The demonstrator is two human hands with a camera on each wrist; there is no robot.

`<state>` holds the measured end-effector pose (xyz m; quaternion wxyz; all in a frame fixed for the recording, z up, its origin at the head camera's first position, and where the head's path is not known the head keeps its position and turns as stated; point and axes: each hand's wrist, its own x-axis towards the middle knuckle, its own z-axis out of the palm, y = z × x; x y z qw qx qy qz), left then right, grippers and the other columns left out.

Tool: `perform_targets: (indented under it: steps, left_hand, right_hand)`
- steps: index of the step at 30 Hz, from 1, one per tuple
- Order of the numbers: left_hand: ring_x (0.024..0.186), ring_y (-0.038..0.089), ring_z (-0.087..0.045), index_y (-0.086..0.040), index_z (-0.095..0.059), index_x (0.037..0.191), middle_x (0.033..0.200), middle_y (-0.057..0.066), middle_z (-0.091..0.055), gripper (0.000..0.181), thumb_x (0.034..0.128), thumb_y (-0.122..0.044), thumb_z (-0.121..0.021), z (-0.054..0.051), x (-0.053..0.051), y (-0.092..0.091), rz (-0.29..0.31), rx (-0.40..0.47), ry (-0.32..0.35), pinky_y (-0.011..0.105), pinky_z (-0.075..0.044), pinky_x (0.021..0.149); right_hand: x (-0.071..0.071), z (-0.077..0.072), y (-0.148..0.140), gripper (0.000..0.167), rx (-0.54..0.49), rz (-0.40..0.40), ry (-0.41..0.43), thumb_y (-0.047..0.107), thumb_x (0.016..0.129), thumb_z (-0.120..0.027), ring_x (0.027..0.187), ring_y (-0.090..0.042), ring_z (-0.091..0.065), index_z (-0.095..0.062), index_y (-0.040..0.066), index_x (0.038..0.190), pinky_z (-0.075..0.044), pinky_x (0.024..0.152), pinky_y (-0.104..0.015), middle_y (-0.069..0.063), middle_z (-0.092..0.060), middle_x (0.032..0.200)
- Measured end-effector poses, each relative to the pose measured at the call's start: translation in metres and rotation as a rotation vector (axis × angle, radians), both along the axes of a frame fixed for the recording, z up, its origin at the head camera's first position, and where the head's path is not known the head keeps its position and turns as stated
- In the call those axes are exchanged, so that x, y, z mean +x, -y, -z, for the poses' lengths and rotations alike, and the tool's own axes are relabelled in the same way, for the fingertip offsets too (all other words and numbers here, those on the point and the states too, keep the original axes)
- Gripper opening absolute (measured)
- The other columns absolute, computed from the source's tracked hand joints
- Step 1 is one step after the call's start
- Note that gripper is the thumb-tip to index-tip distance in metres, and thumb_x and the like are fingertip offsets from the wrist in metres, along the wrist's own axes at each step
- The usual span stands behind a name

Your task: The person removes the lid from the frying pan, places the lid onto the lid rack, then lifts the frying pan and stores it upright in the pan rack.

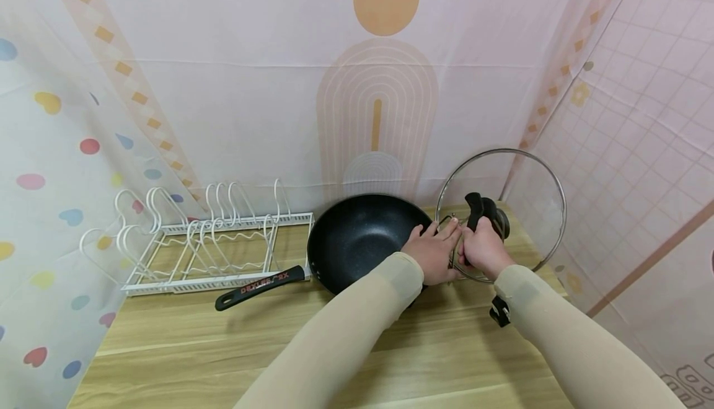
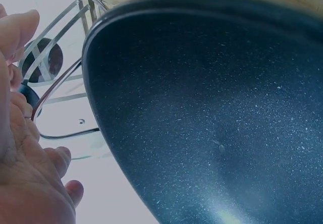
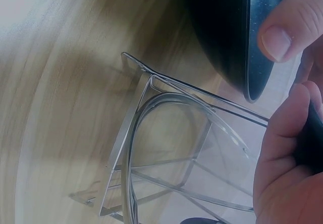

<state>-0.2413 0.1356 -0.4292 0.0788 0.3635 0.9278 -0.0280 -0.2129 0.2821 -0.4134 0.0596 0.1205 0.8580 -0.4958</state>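
A glass lid (image 1: 530, 214) with a metal rim stands on edge at the right of the table, set in a metal wire stand (image 3: 117, 148). My right hand (image 1: 486, 249) grips the lid's black handle (image 1: 474, 207). Beside it, my left hand (image 1: 435, 255) reaches over the right side of a black wok (image 1: 365, 238) with its fingers extended toward the lid and stand. Whether those fingertips touch the stand or the glass, I cannot tell. In the left wrist view, the wok's speckled inside (image 2: 217, 113) lies close by the left hand (image 2: 30, 168).
A white wire dish rack (image 1: 217, 283) stands to the left, with upright loops. The wok's long handle (image 1: 259, 287) points left and lies in front of that rack. Printed curtains hang behind the wooden table (image 1: 195, 347) and at both sides.
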Motion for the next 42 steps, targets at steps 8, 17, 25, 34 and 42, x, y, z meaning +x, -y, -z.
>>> perform_targets:
  steps: [8,17,25,34,42]
  left_hand:
    - [0.165,0.023,-0.013,-0.03,-0.007,0.171,0.178,-0.011,0.001,0.098,0.0972,-0.071,-0.057,-0.003,0.001,0.003,0.007,-0.023,-0.015,0.049,-0.021,0.132]
    - [0.165,0.025,-0.014,-0.027,-0.008,0.171,0.179,-0.01,-0.003,0.096,0.0989,-0.066,-0.059,-0.009,0.002,0.015,-0.015,-0.014,-0.01,0.049,-0.019,0.132]
    - [0.166,0.025,-0.012,-0.027,-0.009,0.171,0.179,-0.009,-0.005,0.096,0.0986,-0.067,-0.059,-0.005,-0.003,0.023,-0.039,-0.018,0.019,0.05,-0.017,0.133]
    - [0.166,0.028,-0.013,-0.024,-0.012,0.171,0.179,-0.005,-0.008,0.094,0.1,-0.068,-0.054,-0.016,0.001,0.038,-0.026,-0.037,0.002,0.052,-0.017,0.132]
    - [0.166,0.029,-0.011,-0.024,-0.013,0.171,0.179,-0.004,-0.006,0.094,0.0999,-0.065,-0.057,-0.02,0.001,0.047,-0.028,-0.055,0.009,0.054,-0.015,0.132]
  right_hand:
    - [0.0,0.0,0.0,0.03,-0.037,-0.001,0.024,0.023,0.115,-0.029,0.06,-0.025,-0.065,-0.028,-0.001,0.133,-0.056,0.059,-0.042,-0.007,-0.062,0.075]
    - [-0.001,0.0,0.0,0.033,-0.012,0.004,0.022,0.024,0.115,-0.029,0.064,-0.029,-0.067,-0.026,-0.002,0.134,-0.055,0.056,-0.038,-0.01,-0.063,0.076]
    - [0.0,-0.002,0.002,0.03,-0.01,0.01,0.02,0.026,0.115,-0.03,0.059,-0.023,-0.064,-0.029,-0.001,0.129,-0.054,0.055,-0.036,-0.009,-0.063,0.074]
    - [0.002,-0.003,0.004,0.029,-0.034,0.014,-0.009,0.023,0.115,-0.032,0.055,-0.02,-0.062,-0.03,-0.002,0.128,-0.054,0.052,-0.034,-0.008,-0.062,0.072]
    - [0.003,-0.002,0.004,0.028,-0.043,0.013,-0.025,0.022,0.115,-0.031,0.056,-0.02,-0.063,-0.031,-0.003,0.126,-0.054,0.052,-0.035,-0.007,-0.061,0.072]
